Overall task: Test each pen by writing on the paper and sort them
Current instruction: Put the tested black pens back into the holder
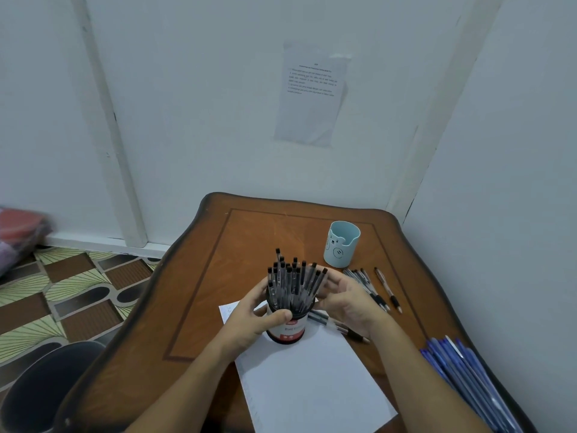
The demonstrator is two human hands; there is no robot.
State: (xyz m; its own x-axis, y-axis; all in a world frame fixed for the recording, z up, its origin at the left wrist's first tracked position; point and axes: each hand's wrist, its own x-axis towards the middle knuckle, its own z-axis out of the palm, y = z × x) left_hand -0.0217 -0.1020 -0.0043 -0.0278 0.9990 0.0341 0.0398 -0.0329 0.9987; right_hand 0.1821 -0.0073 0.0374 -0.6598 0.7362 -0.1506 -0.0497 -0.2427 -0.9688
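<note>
Centrally, one round tub (287, 331) stands on one sheet of paper (309, 379) on the surface (203, 292), packed with roughly twenty black-capped pens (293, 282). The left hand (259, 315) grips the tub's side. The right hand (346, 303) touches the pens with loosely spread fingers, though I cannot tell whether it pinches one. One pale blue cup (342, 245) stands behind, loose pens (362, 278) just beside it, and a blue pen bundle (462, 379) lies at the right.

Black-capped pens (293, 282), pale blue cup (342, 245), brown table (199, 307)
</note>
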